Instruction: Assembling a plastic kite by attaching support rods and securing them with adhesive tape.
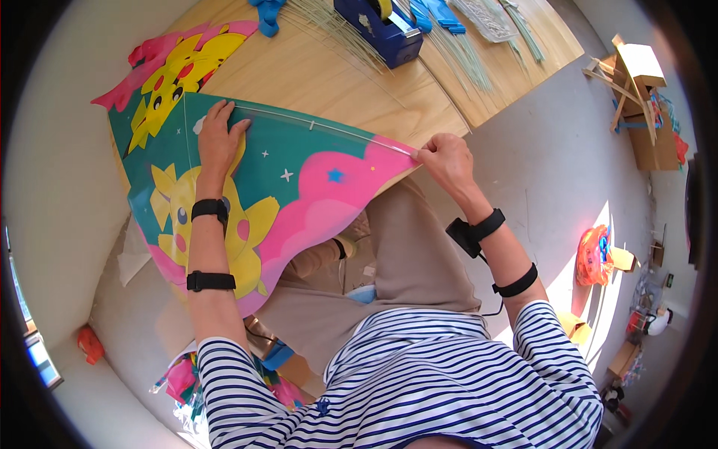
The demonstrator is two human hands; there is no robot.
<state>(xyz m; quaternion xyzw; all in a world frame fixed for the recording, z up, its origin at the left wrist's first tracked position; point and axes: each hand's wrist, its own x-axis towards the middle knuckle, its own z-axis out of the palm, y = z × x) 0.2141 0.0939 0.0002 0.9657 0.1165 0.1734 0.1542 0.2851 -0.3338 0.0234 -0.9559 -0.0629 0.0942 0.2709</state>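
Observation:
A kite sail [269, 138], green and pink with yellow cartoon figures and small stars, spreads over the table edge and hangs toward my lap. Along its far edge runs a thin white rod [344, 135] with a small crosspiece near its middle. My left hand [217, 146] lies on the green part by the rod's left end, fingers stretched out and thumb apart. At the pink corner on the right, my right hand [449, 161] is closed in a pinch on the rod's end; its fingertips hide the very tip.
The wooden table [329, 82] holds a blue tape dispenser [385, 34], bundles of thin sticks [471, 63], blue strips [441, 15] and a clear plastic bag [486, 19]. Another printed kite piece [179, 67] lies at the far left. Cardboard boxes [651, 138] and an orange bag [593, 256] stand on the right.

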